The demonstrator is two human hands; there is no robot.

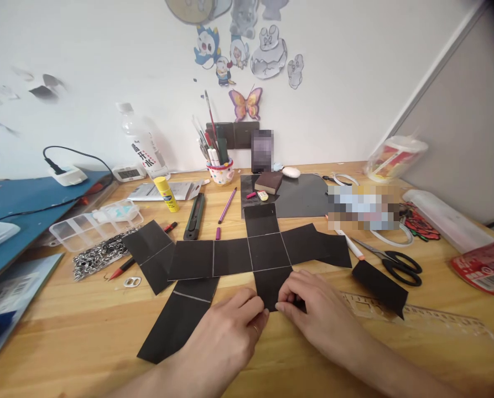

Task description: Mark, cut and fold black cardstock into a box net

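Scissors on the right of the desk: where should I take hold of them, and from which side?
Take the scissors by the black loop handles, coming from the right. They lie flat, handles toward the right and blades pointing left toward the black paper, with bare table beside the handles.

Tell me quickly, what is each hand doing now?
Left hand: pinching the black paper flap's near edge.
Right hand: pinching the same flap edge.

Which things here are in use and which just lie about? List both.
In use: left hand, right hand, black paper cross.
Lying about: scissors, clear ruler, glue stick, utility knife, pen cup, loose black piece.
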